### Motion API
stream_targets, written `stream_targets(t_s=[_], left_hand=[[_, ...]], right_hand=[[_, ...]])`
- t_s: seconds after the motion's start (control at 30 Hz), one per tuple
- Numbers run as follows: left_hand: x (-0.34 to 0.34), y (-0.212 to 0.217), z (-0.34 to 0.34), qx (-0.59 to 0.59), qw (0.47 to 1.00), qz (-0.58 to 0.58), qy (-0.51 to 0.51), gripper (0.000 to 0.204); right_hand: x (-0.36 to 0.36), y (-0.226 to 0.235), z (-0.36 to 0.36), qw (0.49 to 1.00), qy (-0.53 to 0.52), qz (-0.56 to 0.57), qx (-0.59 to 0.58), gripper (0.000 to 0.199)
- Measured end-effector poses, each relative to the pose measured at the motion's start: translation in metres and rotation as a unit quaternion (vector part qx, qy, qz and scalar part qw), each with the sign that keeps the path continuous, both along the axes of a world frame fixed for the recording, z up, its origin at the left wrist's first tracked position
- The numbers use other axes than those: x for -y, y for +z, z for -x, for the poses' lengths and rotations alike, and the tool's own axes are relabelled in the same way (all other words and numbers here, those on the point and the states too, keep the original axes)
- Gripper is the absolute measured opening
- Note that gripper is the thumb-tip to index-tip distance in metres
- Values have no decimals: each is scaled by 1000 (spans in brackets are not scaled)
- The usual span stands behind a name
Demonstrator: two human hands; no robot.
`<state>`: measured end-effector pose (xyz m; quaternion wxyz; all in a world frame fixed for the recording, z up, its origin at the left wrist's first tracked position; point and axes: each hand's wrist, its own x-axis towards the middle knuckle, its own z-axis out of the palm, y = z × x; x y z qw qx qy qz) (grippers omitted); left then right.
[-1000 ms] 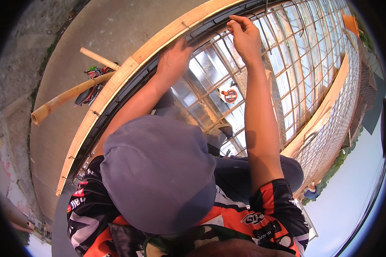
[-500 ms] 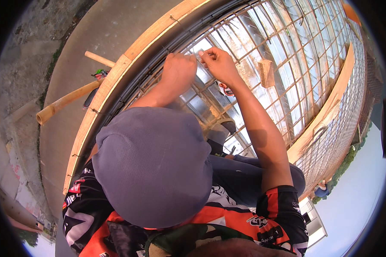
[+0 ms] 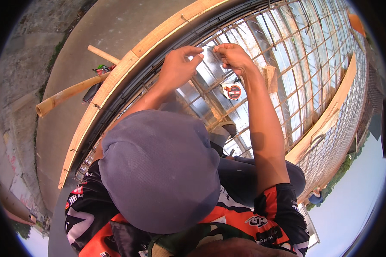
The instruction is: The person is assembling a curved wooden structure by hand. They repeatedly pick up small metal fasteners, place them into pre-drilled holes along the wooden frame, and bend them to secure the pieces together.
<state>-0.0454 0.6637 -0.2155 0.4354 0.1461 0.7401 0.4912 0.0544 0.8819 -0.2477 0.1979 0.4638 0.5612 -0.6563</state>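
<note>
My left hand (image 3: 176,68) is held above the rebar mesh (image 3: 283,40), its thumb and forefinger stretched out and slightly apart, with nothing visible between them. Just to its right, my right hand (image 3: 235,59) has thumb and forefinger pinched together; whatever lies in the pinch is too thin to make out. Under the right wrist, a small white case with a round red and dark face (image 3: 233,92) rests among the bars. A wooden block (image 3: 270,79) lies on the mesh to the right of that wrist.
A timber edge board (image 3: 148,40) curves along the left, dark bars beside it. Bamboo poles (image 3: 68,93) stick out beyond it. Shiny metal sheets (image 3: 255,32) lie beneath the mesh. A long plank (image 3: 330,113) runs at right. Another person (image 3: 316,197) is far off. A grey cap (image 3: 161,171) fills the lower middle.
My hands have drawn apart from nearly touching, and the left thumb and forefinger have spread. The round-faced case, mostly hidden by my right wrist before, now shows.
</note>
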Motion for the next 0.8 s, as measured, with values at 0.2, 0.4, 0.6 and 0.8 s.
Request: stream_targets(t_s=[0.2, 0.4, 0.6, 0.8], left_hand=[[-9, -39, 26, -243, 967, -20, -80, 35], [-26, -68, 43, -161, 979, -50, -111, 34], [-30, -92, 49, -244, 953, -69, -168, 37], [-21, -69, 42, -366, 915, -11, -169, 31]], right_hand=[[-15, 28, 53, 793, 380, -474, -41, 25], [0, -12, 68, 721, 369, -567, -152, 23], [-18, -21, 87, 696, 404, -570, -165, 31], [-25, 17, 89, 641, 403, -621, -202, 39]])
